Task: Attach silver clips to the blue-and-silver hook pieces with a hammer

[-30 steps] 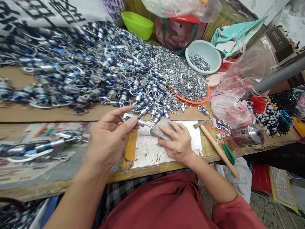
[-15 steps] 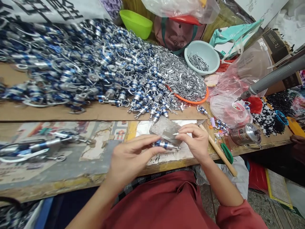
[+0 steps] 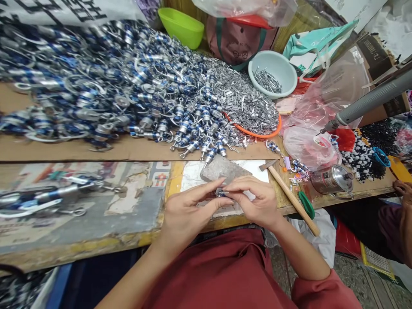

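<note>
My left hand [image 3: 189, 204] is closed, thumb and fingers pinching a small blue-and-silver metal piece [image 3: 220, 192]. Against its near side, the fingertips of my right hand [image 3: 254, 199] are pressed together; the small thin metal piece they held a moment ago is hidden between them. Just behind both hands lies a grey stone block [image 3: 222, 168] on white paper [image 3: 191, 171]. A hammer [image 3: 292, 199] with a wooden handle rests to the right of my right hand, its handle over the table edge.
A big heap of blue-and-silver pieces [image 3: 106, 86] covers the back left. Silver links [image 3: 244, 101] spill near an orange rim [image 3: 257, 134]. A pale bowl [image 3: 288, 73] holds pins. At right are a grey rotary tool [image 3: 363, 107], lidded metal cup [image 3: 334, 181] and another person's hand [image 3: 402, 188].
My right hand has moved left and down, bringing its pinched fingertips to the blue-and-silver piece. My left hand has shifted slightly right, still holding that piece. The other person's hand shows more.
</note>
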{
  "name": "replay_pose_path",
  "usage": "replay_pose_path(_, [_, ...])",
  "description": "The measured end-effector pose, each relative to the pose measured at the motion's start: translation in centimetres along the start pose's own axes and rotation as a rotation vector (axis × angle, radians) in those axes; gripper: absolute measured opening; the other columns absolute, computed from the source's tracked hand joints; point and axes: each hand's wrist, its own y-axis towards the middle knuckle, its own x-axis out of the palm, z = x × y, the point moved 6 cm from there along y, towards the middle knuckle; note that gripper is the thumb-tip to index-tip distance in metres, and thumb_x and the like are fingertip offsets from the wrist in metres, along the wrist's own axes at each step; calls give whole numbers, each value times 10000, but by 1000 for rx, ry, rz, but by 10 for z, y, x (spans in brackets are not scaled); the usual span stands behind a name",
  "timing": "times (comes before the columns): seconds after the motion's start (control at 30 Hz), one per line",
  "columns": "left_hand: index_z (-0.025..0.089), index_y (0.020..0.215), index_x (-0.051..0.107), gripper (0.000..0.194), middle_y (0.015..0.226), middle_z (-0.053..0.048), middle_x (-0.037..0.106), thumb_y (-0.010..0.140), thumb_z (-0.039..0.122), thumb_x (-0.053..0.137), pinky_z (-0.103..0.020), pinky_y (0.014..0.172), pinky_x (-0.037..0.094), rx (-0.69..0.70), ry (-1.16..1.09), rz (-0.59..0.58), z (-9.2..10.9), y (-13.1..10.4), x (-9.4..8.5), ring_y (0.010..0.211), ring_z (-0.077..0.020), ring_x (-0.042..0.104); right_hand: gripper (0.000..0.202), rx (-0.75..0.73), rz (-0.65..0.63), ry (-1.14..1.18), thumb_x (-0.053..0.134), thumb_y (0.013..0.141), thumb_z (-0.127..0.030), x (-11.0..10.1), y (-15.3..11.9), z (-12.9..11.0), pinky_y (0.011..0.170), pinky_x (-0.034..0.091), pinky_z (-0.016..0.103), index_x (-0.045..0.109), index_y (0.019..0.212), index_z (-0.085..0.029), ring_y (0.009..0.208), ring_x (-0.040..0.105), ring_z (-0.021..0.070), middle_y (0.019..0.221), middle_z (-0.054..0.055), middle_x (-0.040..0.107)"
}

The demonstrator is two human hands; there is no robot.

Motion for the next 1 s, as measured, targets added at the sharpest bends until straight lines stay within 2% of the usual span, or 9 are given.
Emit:
replay_pose_path(0.2, [286, 659, 752, 83, 770, 19, 751, 618, 215, 736, -253, 744, 567, -9, -64, -7, 4, -2, 1, 730, -172, 695, 130, 142, 29, 103, 617, 791, -131, 0, -7, 6, 706, 558, 251, 613, 899, -204, 746, 678, 129, 791, 15, 711])
replay_pose_path(0.33, [286, 633, 750, 83, 752, 12, 752, 571, 232, 763, -239, 722, 565, -179, -155, -10, -8, 1, -2, 731, -175, 695, 307, -29, 34, -45, 658, 787, -188, -6, -14, -1, 832, 548, 331, 569, 1080, -219, 957, 646, 175, 1004, 81, 680])
replay_pose_path(0.43, [277, 671, 756, 94, 742, -1, 751, 578, 284, 760, -254, 636, 573, -261, -232, -51, -14, 3, -2, 667, -179, 683, 319, -213, 31, -248, 616, 807, -113, -11, -22, -5, 795, 563, 283, 597, 1093, -252, 935, 650, 150, 1033, 74, 668])
replay_pose_path(0.5, [271, 674, 754, 70, 786, -10, 753, 613, 303, 743, -277, 681, 573, -229, -209, -68, -11, 4, -2, 725, -192, 685, 326, -335, -1, -343, 535, 838, -64, -13, -26, -9, 755, 573, 250, 623, 1079, -265, 913, 662, 138, 1004, 57, 685])
replay_pose_path(0.57, [269, 663, 748, 47, 824, -12, 750, 649, 307, 724, -298, 790, 553, -141, -137, -58, -5, 5, -3, 819, -200, 681, 311, -449, -76, -401, 522, 845, -76, -11, -28, -14, 794, 574, 274, 638, 1071, -256, 960, 657, 159, 1008, 55, 697])
replay_pose_path(0.63, [271, 655, 738, 59, 823, -8, 743, 683, 306, 700, -305, 831, 535, -47, -65, -49, 2, 5, -5, 840, -197, 673, 273, -505, -167, -424, 544, 845, -108, -9, -26, -16, 847, 563, 299, 650, 1054, -248, 990, 650, 175, 1010, 52, 704])
replay_pose_path(0.7, [270, 659, 728, 86, 822, -5, 730, 717, 294, 668, -297, 803, 535, 36, 5, -60, 9, 5, -6, 823, -189, 666, 261, -501, -210, -430, 553, 845, -117, -7, -24, -16, 861, 555, 298, 655, 1048, -247, 991, 650, 173, 1020, 55, 703])
replay_pose_path(0.83, [257, 684, 702, 145, 848, -6, 714, 780, 256, 593, -277, 787, 522, 163, 94, -113, 18, 4, -5, 823, -170, 656, 276, -449, -125, -472, 562, 834, -101, -6, -23, -12, 760, 558, 267, 664, 1032, -264, 906, 662, 156, 1006, 61, 701])
replay_pose_path(1.0, [235, 726, 683, 143, 832, -7, 721, 809, 245, 567, -265, 796, 520, 164, 28, -159, 19, 4, -3, 826, -164, 662, 280, -380, -86, -547, 471, 860, -86, -3, -25, -12, 617, 511, 213, 669, 959, -258, 707, 626, 104, 846, 32, 692])
